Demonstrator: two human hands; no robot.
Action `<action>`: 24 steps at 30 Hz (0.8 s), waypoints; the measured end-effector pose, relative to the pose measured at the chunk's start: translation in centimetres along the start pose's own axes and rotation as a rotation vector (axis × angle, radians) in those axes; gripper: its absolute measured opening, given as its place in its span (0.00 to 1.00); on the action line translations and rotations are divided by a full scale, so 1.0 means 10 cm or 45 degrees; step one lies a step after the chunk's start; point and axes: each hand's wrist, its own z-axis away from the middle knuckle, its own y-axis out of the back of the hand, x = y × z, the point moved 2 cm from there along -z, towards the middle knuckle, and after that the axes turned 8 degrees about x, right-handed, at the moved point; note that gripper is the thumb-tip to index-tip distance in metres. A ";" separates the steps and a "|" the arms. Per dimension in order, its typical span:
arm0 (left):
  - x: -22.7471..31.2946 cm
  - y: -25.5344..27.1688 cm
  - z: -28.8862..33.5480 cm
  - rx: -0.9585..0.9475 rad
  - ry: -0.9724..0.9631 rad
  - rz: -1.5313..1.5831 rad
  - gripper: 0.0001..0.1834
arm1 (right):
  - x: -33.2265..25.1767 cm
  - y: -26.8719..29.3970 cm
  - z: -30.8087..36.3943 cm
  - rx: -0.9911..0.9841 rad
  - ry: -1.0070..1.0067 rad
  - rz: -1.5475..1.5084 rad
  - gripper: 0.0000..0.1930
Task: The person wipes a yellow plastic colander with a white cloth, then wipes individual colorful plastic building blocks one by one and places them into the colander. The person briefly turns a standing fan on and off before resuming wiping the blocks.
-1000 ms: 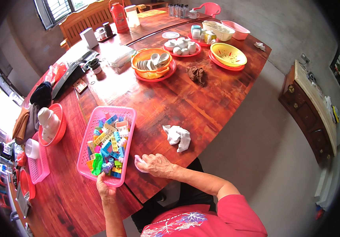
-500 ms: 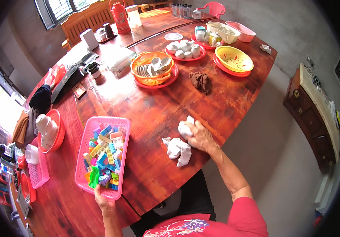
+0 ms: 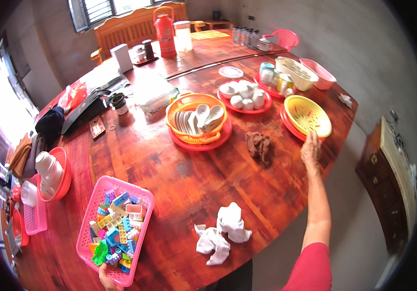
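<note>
A pink plastic basket [image 3: 146, 203] full of colourful building blocks sits on the table's near left. My left hand [image 3: 107, 279] is closed on its near rim, thumb over the edge by a green block [image 3: 100, 253]; the other fingers are partly hidden. With its arm stretched out, my right hand [image 3: 310, 151] is at the near rim of a yellow colander [image 3: 305, 114]. Its fingertips overlap that rim, fingers extended. Small red pieces show inside the colander, which rests on a red plate [image 3: 288, 127]. Two crumpled white cloths [image 3: 232, 223] lie in front of me.
A brown cloth [image 3: 259, 147] lies mid-table. Beyond it are an orange basket [image 3: 195, 138] of white spoons and a red tray [image 3: 245, 107] of white teaware. At left stands a red basket [image 3: 64, 167] of white bowls. A red thermos [image 3: 165, 36] is at the back.
My right hand has let go of the white cloth and moved far right to the yellow colander. My left hand stays on the pink basket. The view has shifted.
</note>
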 end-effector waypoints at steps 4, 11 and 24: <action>0.00 0.00 0.01 0.042 -0.084 -0.060 0.27 | 0.37 -0.34 -0.24 -0.147 -0.063 0.158 0.21; 0.04 -0.28 0.04 0.177 -0.119 -0.098 0.25 | 1.03 -1.14 -0.30 0.152 -0.371 0.180 0.10; -0.03 0.28 0.01 0.310 0.039 0.017 0.20 | -0.48 1.52 0.47 0.197 0.651 -0.151 0.12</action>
